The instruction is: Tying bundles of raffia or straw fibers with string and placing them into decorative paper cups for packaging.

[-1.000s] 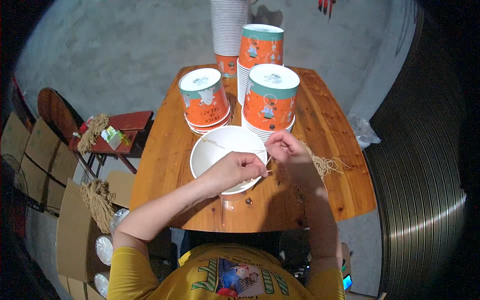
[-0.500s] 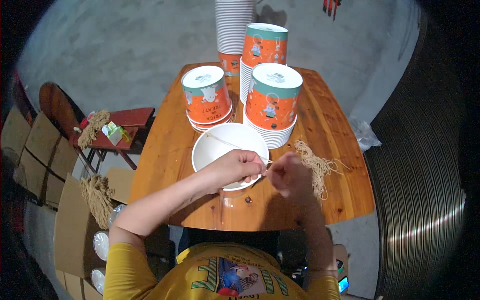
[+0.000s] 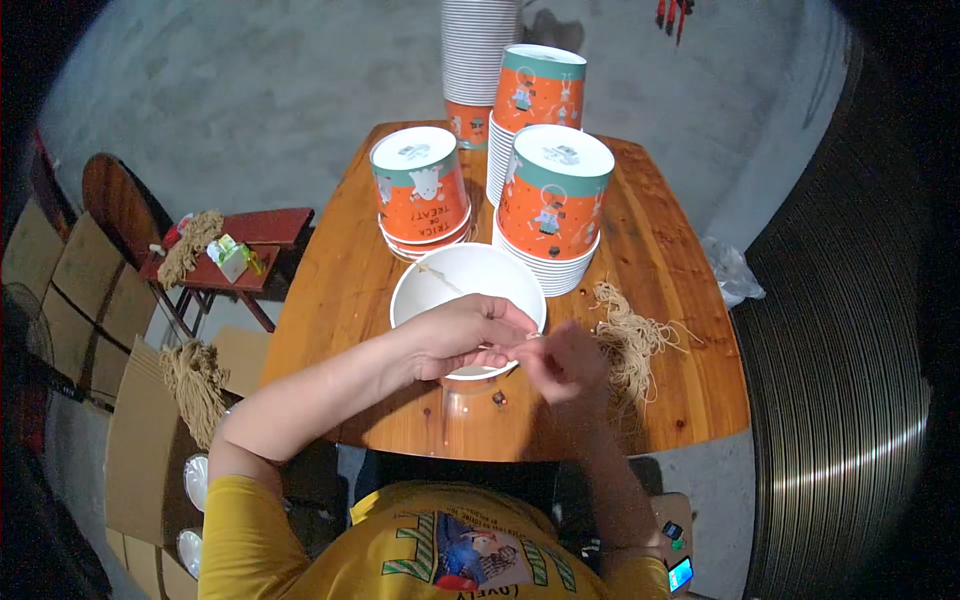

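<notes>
From the head view: left hand [image 3: 470, 335] over the near rim of the white bucket [image 3: 412, 300], fingers curled in and pinching a thin string [image 3: 440, 278] at the tips. Right hand [image 3: 568, 362] just beside it, almost touching, fingers bunched close, but too blurry to tell if pinching the string too. Bucket standing open on the wooden table [image 3: 335, 290], right in front of the body, with the string lying across its inside and up to the fingertips. Probably best done like this: hold the string tight and close to its end, go slow, press the bucket down a little so as not to tip it, and pull gently so as not to tear the rim. Just to the right of the hands, a loose pile of strings [image 3: 630, 335] on the table. Behind the bucket, three stacks of orange cups [image 3: 552, 200] and one tall white stack [image 3: 480, 50]. Below the table, a grey concrete floor [image 3: 250, 90]. On the left, a small red stool [image 3: 270, 225] with a bundle of cord [image 3: 190, 245] on it, and a cardboard box [image 3: 140, 440] nearer by. On the right, a wavy metal wall [image 3: 840, 400].
</notes>
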`<control>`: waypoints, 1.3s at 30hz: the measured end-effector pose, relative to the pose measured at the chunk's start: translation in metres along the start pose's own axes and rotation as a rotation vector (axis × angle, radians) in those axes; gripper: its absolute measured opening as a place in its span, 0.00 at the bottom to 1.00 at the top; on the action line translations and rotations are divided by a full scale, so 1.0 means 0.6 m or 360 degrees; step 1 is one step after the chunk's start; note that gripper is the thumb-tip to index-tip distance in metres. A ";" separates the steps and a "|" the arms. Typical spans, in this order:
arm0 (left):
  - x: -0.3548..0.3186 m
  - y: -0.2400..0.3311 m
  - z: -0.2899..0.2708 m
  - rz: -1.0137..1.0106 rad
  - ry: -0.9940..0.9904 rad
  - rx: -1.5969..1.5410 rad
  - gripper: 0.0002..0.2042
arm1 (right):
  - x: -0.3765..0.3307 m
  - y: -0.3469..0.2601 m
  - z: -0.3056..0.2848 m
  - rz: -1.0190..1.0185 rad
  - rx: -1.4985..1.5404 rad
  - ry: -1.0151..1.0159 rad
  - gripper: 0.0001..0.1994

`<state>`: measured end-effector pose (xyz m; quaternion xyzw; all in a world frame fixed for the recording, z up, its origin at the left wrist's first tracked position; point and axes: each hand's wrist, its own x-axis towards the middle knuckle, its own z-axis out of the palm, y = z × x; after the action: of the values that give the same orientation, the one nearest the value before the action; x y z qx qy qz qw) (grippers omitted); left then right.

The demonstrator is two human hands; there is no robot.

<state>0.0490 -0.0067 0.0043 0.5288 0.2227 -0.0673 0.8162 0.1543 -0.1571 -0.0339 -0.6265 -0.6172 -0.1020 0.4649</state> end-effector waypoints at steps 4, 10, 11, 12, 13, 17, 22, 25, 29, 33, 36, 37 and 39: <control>0.003 -0.007 -0.007 0.0156 0.0082 0.0129 0.10 | -0.011 0.014 0.003 0.0735 0.0660 0.0112 0.04; -0.002 -0.012 0.002 0.0397 0.0113 0.0375 0.11 | -0.008 0.032 0.004 0.0634 0.0577 -0.0053 0.04; -0.003 -0.012 0.003 0.0428 0.0115 0.0408 0.11 | -0.009 0.037 0.006 0.0514 0.0511 -0.0082 0.04; -0.001 -0.013 0.003 0.0428 0.0115 0.0409 0.11 | -0.009 0.035 0.005 0.0514 0.0511 -0.0081 0.04; 0.002 -0.015 0.001 0.0497 0.0126 0.0507 0.11 | -0.007 0.030 0.003 0.0542 0.0492 -0.0090 0.04; 0.000 -0.009 0.002 0.0603 0.0139 0.0663 0.11 | 0.004 0.019 0.003 0.0340 0.0231 -0.0021 0.06; 0.004 -0.013 -0.001 0.0630 0.0138 0.0629 0.09 | 0.016 0.010 0.000 0.0144 0.0033 0.0023 0.07; 0.001 -0.012 -0.001 0.0618 0.0114 0.0601 0.09 | 0.018 0.011 0.001 0.0147 0.0061 -0.0004 0.08; 0.005 -0.015 -0.005 0.0591 0.0096 0.0549 0.09 | 0.017 0.013 0.004 0.0183 0.0138 -0.0017 0.08; 0.005 -0.014 -0.008 0.0561 0.0078 0.0516 0.09 | 0.015 0.017 0.006 0.0129 0.0020 0.0046 0.09; 0.005 -0.014 -0.008 0.0566 0.0100 0.0511 0.09 | 0.017 0.016 0.005 0.0090 0.0057 0.0043 0.09; 0.004 -0.013 -0.007 0.0553 0.0091 0.0523 0.09 | 0.019 0.016 0.005 0.0063 0.0021 0.0029 0.09; 0.004 -0.013 -0.008 0.0542 0.0084 0.0535 0.09 | 0.020 0.016 0.006 0.0036 -0.0015 0.0014 0.09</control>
<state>0.0470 -0.0051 -0.0048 0.6887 0.1372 0.0489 0.7103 0.1633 -0.1446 -0.0320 -0.6353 -0.6075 -0.1023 0.4657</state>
